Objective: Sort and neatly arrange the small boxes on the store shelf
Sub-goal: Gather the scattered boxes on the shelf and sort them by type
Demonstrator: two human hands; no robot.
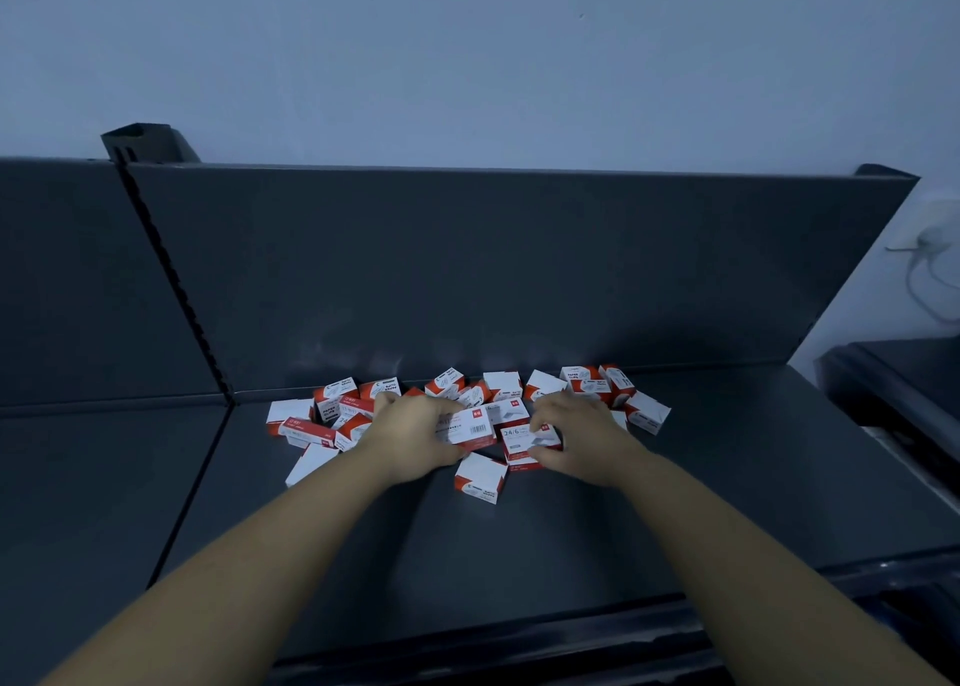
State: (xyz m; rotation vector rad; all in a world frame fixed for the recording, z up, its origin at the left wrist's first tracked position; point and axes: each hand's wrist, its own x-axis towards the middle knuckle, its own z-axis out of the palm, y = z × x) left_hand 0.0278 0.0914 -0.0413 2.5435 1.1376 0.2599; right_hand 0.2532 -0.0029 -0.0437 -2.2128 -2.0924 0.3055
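Small boxes [470, 428] in and around hands [415, 433]

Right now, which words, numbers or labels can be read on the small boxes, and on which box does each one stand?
"24/6": on the 24/6 box, which the right hand grips.
"PAPER CLIPS": on the back right box and on the left box.
Barcode, digits too small to read: on the barcode box, which the left hand grips.
All other print: too blurred to read.
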